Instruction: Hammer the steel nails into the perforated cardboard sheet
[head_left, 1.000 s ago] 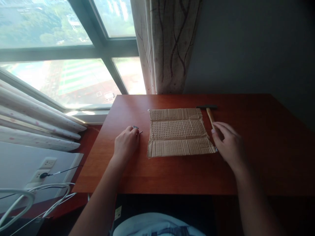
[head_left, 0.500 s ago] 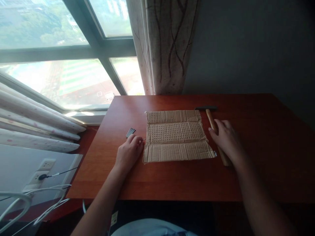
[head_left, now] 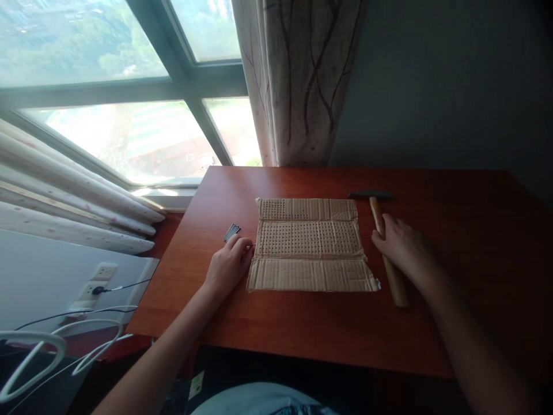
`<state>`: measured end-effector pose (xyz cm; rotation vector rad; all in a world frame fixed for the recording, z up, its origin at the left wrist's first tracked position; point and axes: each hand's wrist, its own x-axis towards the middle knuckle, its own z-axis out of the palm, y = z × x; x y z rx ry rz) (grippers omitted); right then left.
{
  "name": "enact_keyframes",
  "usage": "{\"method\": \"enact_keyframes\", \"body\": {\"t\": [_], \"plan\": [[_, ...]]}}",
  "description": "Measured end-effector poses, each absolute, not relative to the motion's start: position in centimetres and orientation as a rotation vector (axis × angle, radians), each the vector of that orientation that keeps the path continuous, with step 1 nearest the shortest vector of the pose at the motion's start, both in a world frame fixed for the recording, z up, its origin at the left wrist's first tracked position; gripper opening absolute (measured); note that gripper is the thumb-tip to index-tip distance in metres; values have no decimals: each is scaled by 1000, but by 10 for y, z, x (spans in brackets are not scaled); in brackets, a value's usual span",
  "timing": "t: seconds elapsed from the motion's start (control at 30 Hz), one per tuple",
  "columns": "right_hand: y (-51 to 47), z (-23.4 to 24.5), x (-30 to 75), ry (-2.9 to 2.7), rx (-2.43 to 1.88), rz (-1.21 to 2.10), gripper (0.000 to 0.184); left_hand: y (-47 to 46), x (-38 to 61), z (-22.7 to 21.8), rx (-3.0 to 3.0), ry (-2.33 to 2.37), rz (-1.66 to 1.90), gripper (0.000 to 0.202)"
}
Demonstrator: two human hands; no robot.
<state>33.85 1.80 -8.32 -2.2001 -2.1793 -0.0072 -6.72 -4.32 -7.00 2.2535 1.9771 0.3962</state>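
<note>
A flat piece of cardboard (head_left: pixel 309 245) punched with rows of small holes lies on the red-brown wooden table (head_left: pixel 302 328). My left hand (head_left: pixel 228 265) rests at its left edge, fingers pinched on a single nail (head_left: pixel 249 246). A small bundle of dark nails (head_left: pixel 232 231) lies just beyond that hand. My right hand (head_left: pixel 404 249) is curled over the wooden handle of a hammer (head_left: pixel 386 253) that lies right of the cardboard, its dark head pointing away from me.
A window and patterned curtain (head_left: pixel 302 80) stand behind the table, with a grey wall to the right. Left of the table are a wall socket (head_left: pixel 97 279) with a plugged cable and white cords. The table's near edge runs just in front of my arms.
My left hand left the nail bundle and came to the cardboard's left edge with one nail. My right hand moved onto the hammer handle and closed around it.
</note>
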Motion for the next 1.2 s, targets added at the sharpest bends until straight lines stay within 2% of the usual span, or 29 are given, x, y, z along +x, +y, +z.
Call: {"method": "enact_keyframes", "body": {"t": [0.37,0.73,0.93,1.2], "plan": [[24,-79,341,-2243,-2261,120,43,-43,-68,-69,2236,1937,375,19],[-17,-91,328,-1969,-2140,-29,52,-43,-70,-69,2260,1937,346,19],[-65,-108,339,-1613,-1785,251,43,-43,-69,-69,2263,1927,335,20],[-98,-109,344,-1521,-1725,373,42,-43,-69,-70,2277,1917,336,19]]}}
